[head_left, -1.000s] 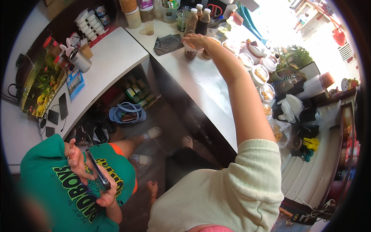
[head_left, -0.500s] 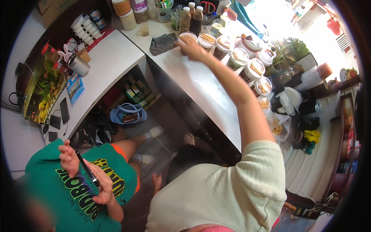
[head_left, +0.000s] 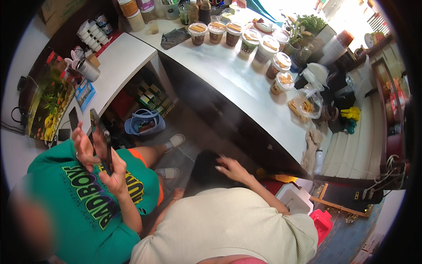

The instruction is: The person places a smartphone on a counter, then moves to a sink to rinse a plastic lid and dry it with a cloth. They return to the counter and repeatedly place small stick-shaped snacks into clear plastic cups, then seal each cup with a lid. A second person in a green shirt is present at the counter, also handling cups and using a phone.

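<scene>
My right hand (head_left: 235,169) is at waist height above my dark trousers, fingers spread, holding nothing. Low at my side, between me and a seated person, is my left hand (head_left: 177,193); its fingers are mostly hidden. On the white counter (head_left: 220,79) stands a curved row of several lidded cups, each with biscuit sticks on its lid. The leftmost cup (head_left: 198,38) is near a dark folded cloth (head_left: 175,38), and the nearest cup (head_left: 281,87) is beside a clear bag of biscuit sticks (head_left: 307,105). Neither hand touches them.
At left a person in a green shirt (head_left: 83,198) holds a phone (head_left: 102,143). Bottles (head_left: 204,12) and jars stand behind the cups. Stacked cups (head_left: 334,48) and a plant (head_left: 307,26) line the right. A blue basket (head_left: 145,123) sits on the floor.
My right hand has come back from the leftmost cup to my waist, letting the whole row show. My view has shifted, and the other person's phone is turned more upright.
</scene>
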Action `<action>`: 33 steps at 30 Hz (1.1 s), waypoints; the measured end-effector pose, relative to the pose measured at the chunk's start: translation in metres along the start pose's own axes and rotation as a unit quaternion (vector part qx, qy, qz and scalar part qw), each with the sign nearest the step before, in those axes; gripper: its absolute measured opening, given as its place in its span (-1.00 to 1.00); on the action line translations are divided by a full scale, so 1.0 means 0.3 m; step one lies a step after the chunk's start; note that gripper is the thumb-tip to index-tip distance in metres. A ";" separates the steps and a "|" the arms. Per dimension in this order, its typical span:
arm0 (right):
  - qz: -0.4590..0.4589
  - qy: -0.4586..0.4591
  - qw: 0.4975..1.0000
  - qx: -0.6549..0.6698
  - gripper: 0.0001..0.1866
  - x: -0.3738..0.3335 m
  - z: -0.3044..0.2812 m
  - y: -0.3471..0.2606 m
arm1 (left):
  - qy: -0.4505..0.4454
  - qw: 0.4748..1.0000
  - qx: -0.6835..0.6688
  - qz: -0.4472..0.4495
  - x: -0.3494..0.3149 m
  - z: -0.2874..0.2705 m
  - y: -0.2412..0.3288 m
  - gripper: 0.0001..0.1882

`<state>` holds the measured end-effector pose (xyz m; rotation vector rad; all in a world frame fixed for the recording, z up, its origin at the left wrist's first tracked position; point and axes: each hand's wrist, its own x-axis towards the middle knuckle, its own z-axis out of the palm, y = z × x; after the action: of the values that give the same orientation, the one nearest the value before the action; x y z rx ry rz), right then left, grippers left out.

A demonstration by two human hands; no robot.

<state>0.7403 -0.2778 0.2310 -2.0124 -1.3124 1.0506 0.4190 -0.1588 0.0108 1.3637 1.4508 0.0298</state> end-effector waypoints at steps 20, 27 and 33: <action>-0.415 -0.266 0.374 0.785 -0.27 -0.746 -0.192 -0.824 | 0.002 0.974 0.199 0.109 -0.081 0.371 -0.156 -0.42; -0.222 -0.247 0.425 0.842 -0.28 -0.999 -0.241 -0.851 | -0.039 0.963 0.238 0.124 -0.280 0.303 -0.040 -0.40; -0.239 -0.226 0.424 0.844 -0.33 -1.035 -0.143 -0.889 | -0.052 0.959 0.246 0.129 -0.272 0.280 -0.011 -0.39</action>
<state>0.5651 -0.4559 0.5581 0.2325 -0.2520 1.5001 0.4533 -0.2698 0.0275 1.9250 1.2265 -0.2466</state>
